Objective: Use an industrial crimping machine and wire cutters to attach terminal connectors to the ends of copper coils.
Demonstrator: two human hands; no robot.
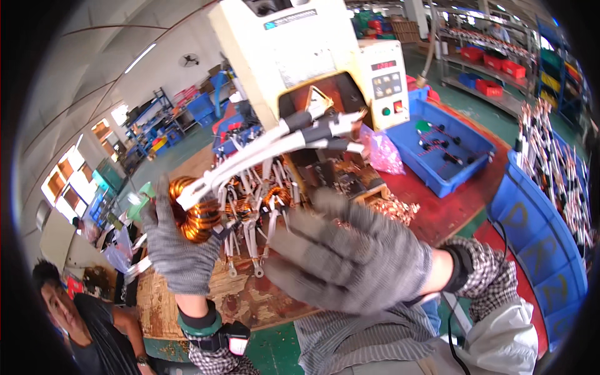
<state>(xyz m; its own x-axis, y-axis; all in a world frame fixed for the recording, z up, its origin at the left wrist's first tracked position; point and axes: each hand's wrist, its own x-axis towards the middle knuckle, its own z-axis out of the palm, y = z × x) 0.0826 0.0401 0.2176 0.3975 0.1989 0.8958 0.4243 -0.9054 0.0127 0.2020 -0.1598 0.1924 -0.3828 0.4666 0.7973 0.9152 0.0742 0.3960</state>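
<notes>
My left hand, in a grey knit glove, is closed around a copper-wound toroidal coil. White-sleeved leads run from that coil up and to the right, with black sleeving near their ends, in front of the machine's dark opening. My right hand, gloved the same way, hovers lower right of the coil with its fingers stretched out. Motion blurs it somewhat, and nothing shows in it. Behind both hands lie more copper coils with white leads ending in ring lugs, partly hidden.
A cream machine with a control box stands ahead. Copper scraps and a pink bag lie beside it. A blue tray holds small parts; a blue bin holds many leads. Another person is at lower left.
</notes>
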